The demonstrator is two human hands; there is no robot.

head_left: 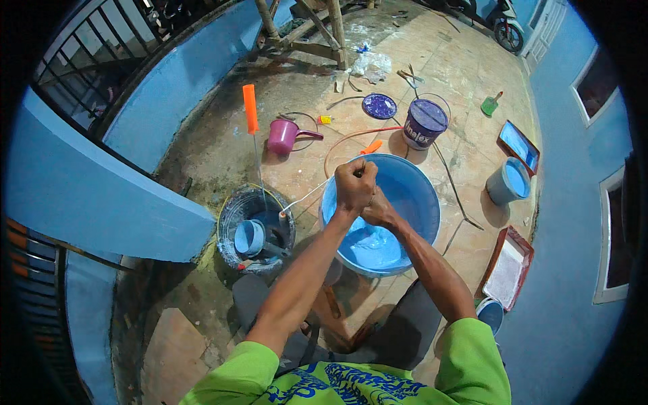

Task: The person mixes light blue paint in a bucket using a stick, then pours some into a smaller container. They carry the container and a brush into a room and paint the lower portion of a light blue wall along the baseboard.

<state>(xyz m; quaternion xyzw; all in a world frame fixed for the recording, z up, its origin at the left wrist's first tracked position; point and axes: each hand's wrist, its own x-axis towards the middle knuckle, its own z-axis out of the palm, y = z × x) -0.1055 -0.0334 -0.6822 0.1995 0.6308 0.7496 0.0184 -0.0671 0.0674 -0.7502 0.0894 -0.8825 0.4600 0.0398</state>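
Both of my hands are closed as fists, one against the other, above a large blue basin (432,196). My left hand (354,187) is on top and farther forward; my right hand (379,209) presses in just below it. Whatever they grip is hidden by the fingers. Light blue paint (374,248) lies swirled in the near part of the basin, below the hands. An orange handle (371,146) shows at the basin's far rim. To the left stands a dark, paint-smeared bucket (226,226) holding a small blue-stained container (250,236) and a long rod with an orange roller-like top (250,109).
A purple dipper (282,137), a purple paint pail (425,125) and its lid (379,106) are beyond the basin. On the right are a grey paint bucket (506,182), two paint trays (505,277) and a green-handled brush (490,106). Blue walls flank both sides.
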